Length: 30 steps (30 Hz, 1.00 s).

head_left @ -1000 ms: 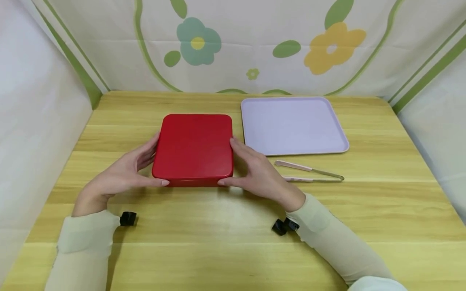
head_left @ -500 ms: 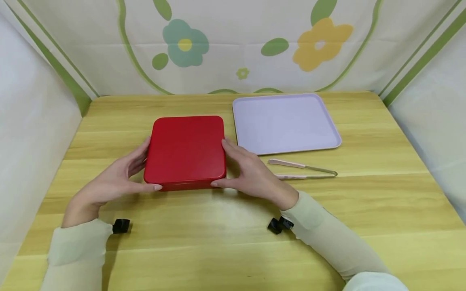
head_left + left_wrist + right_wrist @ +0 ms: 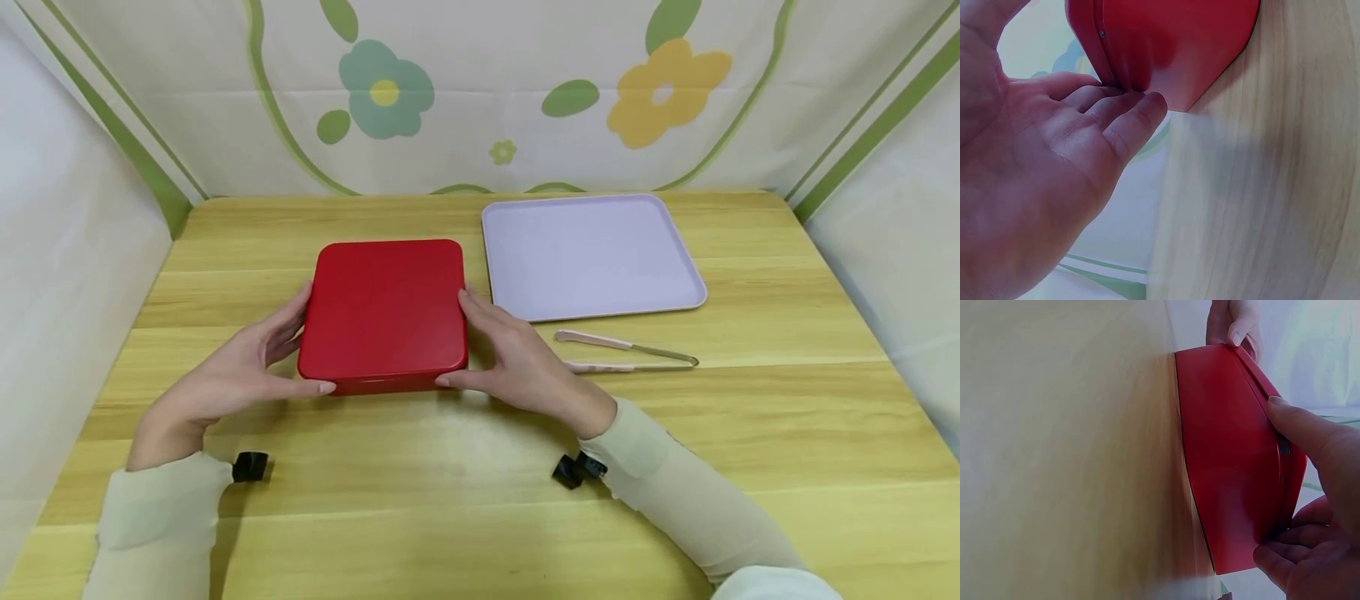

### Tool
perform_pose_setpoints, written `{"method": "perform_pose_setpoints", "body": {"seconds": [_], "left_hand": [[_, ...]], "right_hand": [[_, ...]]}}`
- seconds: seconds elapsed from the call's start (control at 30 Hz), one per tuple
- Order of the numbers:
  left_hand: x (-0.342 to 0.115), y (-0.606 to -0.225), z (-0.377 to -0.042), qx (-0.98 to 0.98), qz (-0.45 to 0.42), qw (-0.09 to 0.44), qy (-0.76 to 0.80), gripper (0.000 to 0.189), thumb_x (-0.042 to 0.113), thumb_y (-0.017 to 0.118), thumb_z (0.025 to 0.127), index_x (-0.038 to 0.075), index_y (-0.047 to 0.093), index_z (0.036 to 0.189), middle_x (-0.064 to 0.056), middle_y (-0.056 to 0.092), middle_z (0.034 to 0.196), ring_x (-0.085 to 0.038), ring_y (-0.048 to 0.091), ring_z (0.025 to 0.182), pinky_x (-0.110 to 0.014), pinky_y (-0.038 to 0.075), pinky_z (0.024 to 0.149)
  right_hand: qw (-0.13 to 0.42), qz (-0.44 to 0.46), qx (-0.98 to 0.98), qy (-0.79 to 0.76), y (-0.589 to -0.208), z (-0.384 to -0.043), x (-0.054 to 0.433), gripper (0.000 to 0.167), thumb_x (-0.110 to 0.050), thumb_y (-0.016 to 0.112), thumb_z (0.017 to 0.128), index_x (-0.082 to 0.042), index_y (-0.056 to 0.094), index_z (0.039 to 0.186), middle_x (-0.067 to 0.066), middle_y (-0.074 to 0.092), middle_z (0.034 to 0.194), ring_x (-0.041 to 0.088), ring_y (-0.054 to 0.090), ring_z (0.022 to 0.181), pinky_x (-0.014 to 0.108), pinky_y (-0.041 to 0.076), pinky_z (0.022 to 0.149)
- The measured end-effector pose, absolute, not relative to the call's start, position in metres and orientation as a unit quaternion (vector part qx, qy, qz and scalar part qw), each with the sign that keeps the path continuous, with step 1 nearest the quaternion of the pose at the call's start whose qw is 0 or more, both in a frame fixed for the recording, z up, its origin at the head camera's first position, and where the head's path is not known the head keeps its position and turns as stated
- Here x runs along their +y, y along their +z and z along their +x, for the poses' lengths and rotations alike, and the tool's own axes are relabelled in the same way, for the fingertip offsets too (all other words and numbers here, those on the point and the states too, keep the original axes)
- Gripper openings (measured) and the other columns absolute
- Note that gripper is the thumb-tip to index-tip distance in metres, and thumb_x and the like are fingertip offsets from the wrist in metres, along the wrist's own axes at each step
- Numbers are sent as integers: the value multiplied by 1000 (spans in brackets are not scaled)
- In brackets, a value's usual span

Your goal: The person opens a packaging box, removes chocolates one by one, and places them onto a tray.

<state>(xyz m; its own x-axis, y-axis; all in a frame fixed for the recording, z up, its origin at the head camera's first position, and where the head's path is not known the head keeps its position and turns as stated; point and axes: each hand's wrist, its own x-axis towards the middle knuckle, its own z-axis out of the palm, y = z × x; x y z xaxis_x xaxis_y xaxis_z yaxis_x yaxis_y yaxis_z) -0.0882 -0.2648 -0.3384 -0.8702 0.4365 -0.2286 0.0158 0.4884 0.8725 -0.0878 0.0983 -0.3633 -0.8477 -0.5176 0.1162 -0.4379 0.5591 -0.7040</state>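
A square red box point(image 3: 384, 312) with rounded corners and a lid sits on the wooden table, left of centre. My left hand point(image 3: 236, 362) grips its near left corner, thumb along the front and fingers against the left side. On the opposite side, my right hand point(image 3: 517, 354) holds the near right corner the same way. In the right wrist view, the right thumb point(image 3: 1310, 428) presses the lid's edge while the fingertips lie near the seam. The left wrist view shows the left fingers point(image 3: 1132, 125) touching the box's side just under the lid. The box's contents are hidden.
A pale lilac tray point(image 3: 592, 258) lies at the back, right of the box. Tongs point(image 3: 660, 350) with pink handles lie in front of it, close to the right wrist. White cloth with printed flowers point(image 3: 386, 87) hangs behind the table and along both sides.
The head view shifted slightly, moving the whole scene left in the picture. Both hands keep their hold on the box, which stays in the same place beside the tray.
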Motion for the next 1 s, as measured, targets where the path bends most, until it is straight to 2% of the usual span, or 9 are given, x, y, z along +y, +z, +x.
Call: {"method": "perform_pose_setpoints", "body": {"seconds": [0.37,0.73,1.0], "left_hand": [[-265,-337,-91,830,139,211,496,118,20,90,90,44,7,172,20,14,180,-33,23,167,-6,44,109],[-265,-340,-85,822,135,221,507,119,19,89,90,41,6,172,17,13,181,-34,22,167,-6,44,110],[-265,-337,-85,828,120,226,499,120,22,90,90,41,4,172,14,10,181,-37,22,167,-6,46,107]], "right_hand": [[41,-277,877,-390,-364,-89,99,107,-40,91,87,-3,32,168,13,28,178,32,31,164,49,37,130],[56,-260,883,-387,-366,-81,98,106,-42,91,88,-5,32,168,11,27,179,34,32,164,52,38,130],[36,-275,878,-390,-365,-84,96,106,-40,91,88,-3,32,168,13,27,178,35,32,163,53,39,129]]}}
